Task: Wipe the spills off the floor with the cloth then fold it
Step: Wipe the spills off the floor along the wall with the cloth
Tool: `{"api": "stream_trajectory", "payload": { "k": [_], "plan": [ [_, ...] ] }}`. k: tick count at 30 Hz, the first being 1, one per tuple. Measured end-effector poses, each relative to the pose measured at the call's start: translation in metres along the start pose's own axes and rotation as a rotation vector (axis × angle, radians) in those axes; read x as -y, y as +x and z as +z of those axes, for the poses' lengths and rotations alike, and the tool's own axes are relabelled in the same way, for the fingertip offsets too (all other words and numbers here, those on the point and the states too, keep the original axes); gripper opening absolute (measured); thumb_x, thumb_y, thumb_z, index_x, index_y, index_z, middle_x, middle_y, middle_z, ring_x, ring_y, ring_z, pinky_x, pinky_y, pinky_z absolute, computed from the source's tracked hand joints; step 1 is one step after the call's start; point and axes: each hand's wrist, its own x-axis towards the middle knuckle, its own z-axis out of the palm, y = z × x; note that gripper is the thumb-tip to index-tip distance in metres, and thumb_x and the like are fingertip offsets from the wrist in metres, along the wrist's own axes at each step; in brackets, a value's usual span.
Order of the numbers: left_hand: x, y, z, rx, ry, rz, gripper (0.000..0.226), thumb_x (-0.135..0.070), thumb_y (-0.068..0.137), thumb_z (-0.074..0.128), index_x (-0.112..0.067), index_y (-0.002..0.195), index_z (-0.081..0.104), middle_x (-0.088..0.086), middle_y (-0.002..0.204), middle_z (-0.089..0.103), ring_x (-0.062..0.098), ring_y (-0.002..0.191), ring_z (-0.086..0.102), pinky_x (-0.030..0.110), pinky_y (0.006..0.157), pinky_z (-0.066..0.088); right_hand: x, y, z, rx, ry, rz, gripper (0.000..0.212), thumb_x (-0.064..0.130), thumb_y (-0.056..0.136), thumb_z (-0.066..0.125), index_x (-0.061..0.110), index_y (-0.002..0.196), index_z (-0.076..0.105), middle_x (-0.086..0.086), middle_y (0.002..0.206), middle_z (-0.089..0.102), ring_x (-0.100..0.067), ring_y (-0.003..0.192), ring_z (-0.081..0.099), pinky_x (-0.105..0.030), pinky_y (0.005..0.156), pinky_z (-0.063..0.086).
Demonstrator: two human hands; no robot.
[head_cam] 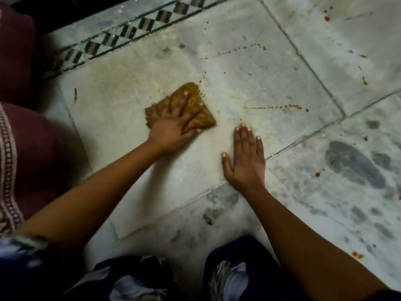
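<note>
A mustard-brown patterned cloth [193, 101], bunched into a wad, lies on the pale marble floor [121, 101]. My left hand [173, 124] presses flat on top of it with fingers spread. My right hand [245, 157] rests palm down on the bare floor just right of the cloth, fingers straight, holding nothing. Orange-red spills dot the floor: a dotted streak [280, 107] right of the cloth, a dotted arc [245, 48] farther back, and small specks beside the cloth's far edge [202, 80].
More red drops lie at the far right [326, 18], [318, 174] and near right [357, 255]. A maroon cushion or upholstered edge [26, 148] stands at the left. A black-and-white patterned tile border [130, 31] runs along the back. My knees in dark printed fabric [227, 276] are at the bottom.
</note>
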Motion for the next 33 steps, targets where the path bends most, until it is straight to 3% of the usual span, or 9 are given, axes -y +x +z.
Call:
{"api": "stream_trajectory", "payload": {
  "k": [4, 7, 12, 15, 17, 21, 24, 31, 33],
  "plan": [
    [0.050, 0.028, -0.015, 0.012, -0.009, -0.263, 0.064, -0.070, 0.087, 0.027, -0.049, 0.145, 0.008, -0.004, 0.160, -0.007, 0.040, 0.143, 0.000, 0.064, 0.110, 0.006, 0.002, -0.001, 0.001, 0.015, 0.013, -0.007, 0.071, 0.045, 0.090, 0.031, 0.005, 0.148, 0.021, -0.013, 0.156, 0.016, -0.024, 0.145, 0.012, -0.041, 0.117, 0.009],
    [0.030, 0.084, -0.040, 0.004, -0.115, -0.384, 0.058, -0.063, 0.091, 0.032, -0.049, 0.145, 0.015, -0.003, 0.160, -0.006, 0.045, 0.142, 0.002, 0.067, 0.109, 0.007, 0.001, 0.002, -0.002, 0.009, 0.021, -0.012, 0.071, 0.044, 0.089, 0.032, 0.005, 0.148, 0.021, -0.013, 0.156, 0.016, -0.024, 0.145, 0.012, -0.041, 0.117, 0.010],
    [-0.051, 0.072, -0.040, 0.105, -0.033, -0.069, 0.060, -0.055, 0.094, 0.034, -0.041, 0.148, 0.011, 0.002, 0.159, -0.009, 0.044, 0.142, -0.006, 0.062, 0.111, 0.001, 0.005, 0.000, -0.006, 0.016, 0.055, -0.006, 0.071, 0.042, 0.088, 0.035, 0.003, 0.146, 0.025, -0.015, 0.155, 0.021, -0.025, 0.144, 0.017, -0.042, 0.116, 0.011],
    [-0.024, 0.031, -0.031, 0.141, 0.103, 0.155, 0.067, -0.070, 0.084, 0.021, -0.048, 0.145, 0.003, -0.004, 0.159, -0.012, 0.040, 0.144, -0.005, 0.060, 0.112, 0.007, 0.005, -0.003, -0.007, 0.041, 0.050, -0.006, 0.070, 0.042, 0.089, 0.035, 0.003, 0.146, 0.025, -0.015, 0.155, 0.020, -0.025, 0.144, 0.016, -0.041, 0.117, 0.010],
    [0.021, 0.037, -0.035, 0.212, 0.144, 0.165, 0.071, -0.073, 0.079, 0.013, -0.050, 0.144, -0.004, -0.004, 0.159, -0.013, 0.036, 0.145, -0.003, 0.056, 0.114, 0.011, 0.004, -0.002, -0.006, 0.052, 0.053, 0.009, 0.070, 0.042, 0.089, 0.033, 0.002, 0.146, 0.024, -0.016, 0.155, 0.019, -0.026, 0.144, 0.015, -0.040, 0.117, 0.008],
    [0.067, 0.077, -0.044, 0.255, 0.049, -0.106, 0.080, -0.087, 0.071, 0.002, -0.053, 0.143, -0.004, -0.006, 0.159, -0.013, 0.033, 0.145, -0.002, 0.062, 0.111, 0.014, 0.004, -0.001, -0.002, 0.057, 0.056, 0.016, 0.069, 0.043, 0.092, 0.030, 0.002, 0.146, 0.023, -0.015, 0.155, 0.018, -0.025, 0.144, 0.016, -0.039, 0.117, 0.008],
    [0.020, 0.095, -0.041, 0.131, -0.049, -0.220, 0.058, -0.060, 0.094, 0.025, -0.045, 0.147, 0.007, -0.002, 0.159, -0.012, 0.040, 0.143, 0.001, 0.060, 0.111, 0.004, 0.005, 0.002, -0.001, 0.004, 0.075, 0.006, 0.068, 0.043, 0.092, 0.031, 0.002, 0.146, 0.025, -0.014, 0.154, 0.021, -0.023, 0.144, 0.017, -0.034, 0.117, 0.007],
    [0.012, 0.045, -0.016, 0.040, 0.029, 0.251, 0.068, -0.074, 0.081, 0.018, -0.050, 0.142, 0.001, -0.004, 0.160, -0.003, 0.037, 0.145, -0.002, 0.057, 0.112, 0.001, -0.021, 0.054, -0.027, -0.057, -0.040, 0.099, 0.072, 0.047, 0.091, 0.026, 0.003, 0.147, 0.020, -0.015, 0.155, 0.018, -0.025, 0.144, 0.015, -0.033, 0.116, 0.001],
    [0.038, 0.042, -0.018, -0.023, 0.030, 0.198, 0.071, -0.073, 0.077, 0.013, -0.049, 0.143, 0.006, -0.003, 0.160, 0.000, 0.036, 0.145, 0.001, 0.057, 0.111, 0.001, -0.025, 0.059, -0.023, -0.016, -0.097, 0.102, 0.073, 0.050, 0.091, 0.021, 0.004, 0.148, 0.018, -0.014, 0.156, 0.015, -0.024, 0.145, 0.013, -0.035, 0.116, -0.001]
  ]
}}
